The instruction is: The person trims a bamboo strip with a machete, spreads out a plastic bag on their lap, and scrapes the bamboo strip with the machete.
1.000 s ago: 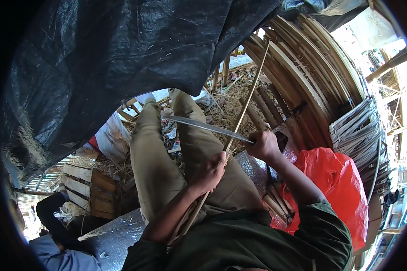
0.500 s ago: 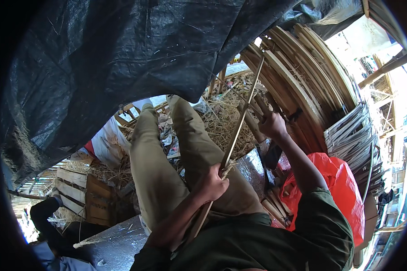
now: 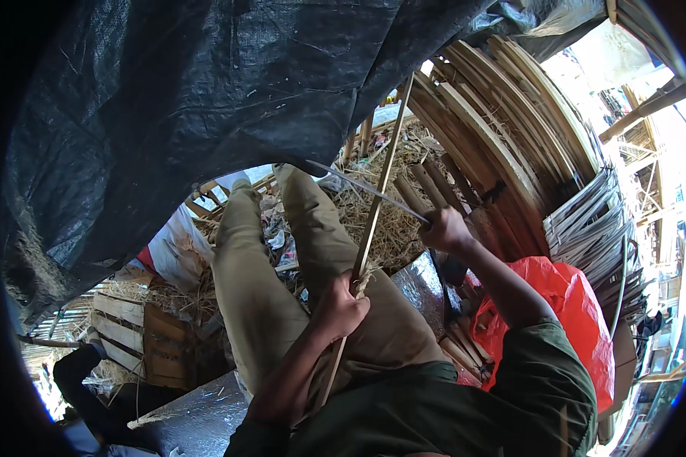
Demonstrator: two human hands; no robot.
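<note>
I am noting the right hand [image 3: 443, 228], which half a second ago was lifted open-fingered, now gripping the knife [image 3: 366, 188] again, blade crossing the bamboo strip [image 3: 373, 217]. The left hand [image 3: 343, 308] is closing around the strip over the lap; shaving is resuming.

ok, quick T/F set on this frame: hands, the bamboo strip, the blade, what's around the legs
1. The left hand grips a long thin bamboo strip. True.
2. The right hand is empty. False: it is closed on the handle of a long blade that crosses the strip.
3. A black tarp hangs overhead. True.
4. The plastic bag by the right arm is blue. False: it is red.
5. The person wears shorts. False: long khaki trousers cover the legs.
6. Curved bamboo slats are stacked at the right. True.
</note>
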